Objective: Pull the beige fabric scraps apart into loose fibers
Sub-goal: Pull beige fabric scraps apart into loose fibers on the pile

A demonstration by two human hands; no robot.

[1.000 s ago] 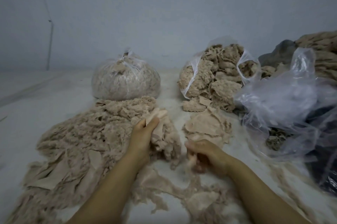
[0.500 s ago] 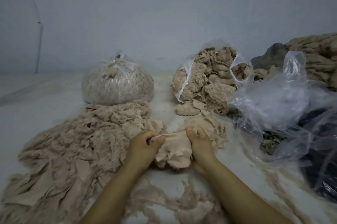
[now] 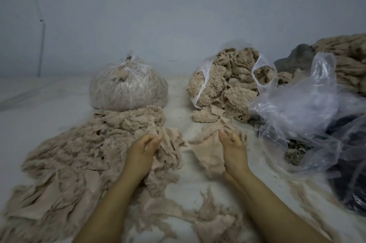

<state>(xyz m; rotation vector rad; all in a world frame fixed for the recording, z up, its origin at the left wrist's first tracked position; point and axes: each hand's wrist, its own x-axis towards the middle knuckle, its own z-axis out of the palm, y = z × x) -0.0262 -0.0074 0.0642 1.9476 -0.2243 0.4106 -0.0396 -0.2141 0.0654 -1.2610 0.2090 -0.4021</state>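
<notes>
A beige fabric scrap (image 3: 208,151) is held just right of centre by the right hand (image 3: 232,148), whose curled fingers are clamped on its upper right edge. A second, ragged beige piece (image 3: 170,139) is gripped by the left hand (image 3: 143,148), fingers curled round it. The hands are set apart, with bare white surface (image 3: 184,179) seen between them. At nine o'clock from the left hand, a broad heap of loose fibers and flat scraps (image 3: 79,153) is spread out. At eleven o'clock, a tied clear bag of fibers (image 3: 128,88) is seen. At one o'clock, an open bag of fluffy beige clumps (image 3: 227,86) is placed. At three o'clock, crumpled clear plastic (image 3: 301,112) is piled. More torn scraps (image 3: 198,219) are scattered at six o'clock, between the forearms.
</notes>
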